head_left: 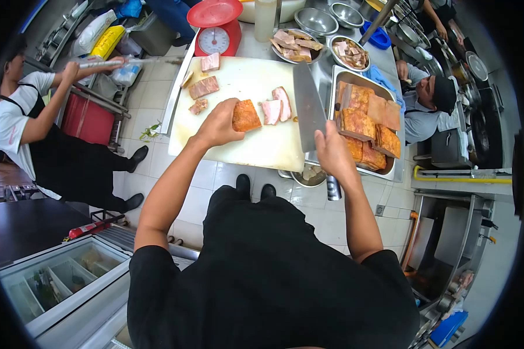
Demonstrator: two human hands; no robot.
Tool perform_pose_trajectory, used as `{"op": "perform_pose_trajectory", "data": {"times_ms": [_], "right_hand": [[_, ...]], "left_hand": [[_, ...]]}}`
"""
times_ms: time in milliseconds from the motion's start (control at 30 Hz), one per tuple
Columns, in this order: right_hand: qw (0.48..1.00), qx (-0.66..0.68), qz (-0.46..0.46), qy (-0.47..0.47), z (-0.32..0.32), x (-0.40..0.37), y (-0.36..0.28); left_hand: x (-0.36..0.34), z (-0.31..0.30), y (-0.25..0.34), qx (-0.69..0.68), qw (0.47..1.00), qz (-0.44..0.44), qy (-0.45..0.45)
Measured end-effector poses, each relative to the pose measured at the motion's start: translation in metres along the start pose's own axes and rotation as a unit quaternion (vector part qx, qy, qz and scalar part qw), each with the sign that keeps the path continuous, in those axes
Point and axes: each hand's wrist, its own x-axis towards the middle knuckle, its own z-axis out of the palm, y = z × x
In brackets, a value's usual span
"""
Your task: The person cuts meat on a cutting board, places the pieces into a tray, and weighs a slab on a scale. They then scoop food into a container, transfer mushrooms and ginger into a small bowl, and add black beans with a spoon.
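Note:
My left hand (218,126) grips a chunk of roast pork belly (247,116) with golden-brown skin on the white cutting board (244,75). My right hand (335,152) is closed around a cleaver (310,110), its broad blade upright at the board's right edge, apart from the meat. Two pale pork slices (277,108) lie between the chunk and the blade. Further pieces, among them a cut block (204,88) and a small scrap (198,106), rest at the board's left. Beside the cleaver, a steel tray (339,75) holds several large pork slabs (367,113).
Behind the board stand a red scale (215,26), a bowl of pork strips (297,45) and a bowl of chopped pieces (350,53). One person (41,122) at left holds a long pole; another person (425,102) is at right near the stove. A pot (310,176) sits below the board.

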Motion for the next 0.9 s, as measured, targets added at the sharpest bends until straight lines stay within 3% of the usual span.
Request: {"op": "perform_pose_trajectory", "data": {"times_ms": [100, 133, 200, 233, 333, 433, 500, 600, 733, 900], "right_hand": [[0.996, 0.003, -0.081, 0.045, 0.013, -0.011, 0.029], [0.995, 0.006, -0.091, 0.048, 0.012, -0.015, 0.029], [0.993, 0.102, 0.015, -0.054, 0.019, -0.025, 0.025], [0.993, 0.106, 0.009, -0.05, 0.023, -0.028, 0.02], [0.98, 0.124, 0.119, -0.099, 0.031, -0.032, 0.004], [0.98, 0.121, 0.134, -0.088, 0.047, -0.028, -0.004], [0.978, 0.128, 0.146, -0.078, 0.052, -0.03, -0.016], [0.976, 0.156, 0.141, -0.048, 0.067, -0.036, -0.023], [0.967, 0.194, 0.165, -0.021, 0.071, -0.048, -0.05], [0.959, 0.206, 0.193, -0.029, 0.075, -0.05, -0.073]], "left_hand": [[-0.003, -0.011, -0.017, -0.028, 0.998, -0.024, 0.054], [0.001, -0.018, -0.027, -0.074, 0.991, 0.009, 0.113], [0.012, -0.045, -0.035, -0.153, 0.972, 0.036, 0.175], [0.023, -0.061, -0.04, -0.166, 0.965, 0.06, 0.192], [0.075, -0.109, -0.056, -0.145, 0.959, 0.101, 0.22], [0.138, -0.151, -0.07, -0.169, 0.961, 0.074, 0.208], [0.179, -0.17, -0.083, -0.007, 0.977, 0.021, 0.211], [0.221, -0.18, -0.097, 0.037, 0.985, 0.007, 0.167], [0.248, -0.183, -0.105, 0.028, 0.99, -0.03, 0.133], [0.253, -0.18, -0.111, 0.044, 0.992, -0.008, 0.117]]}}
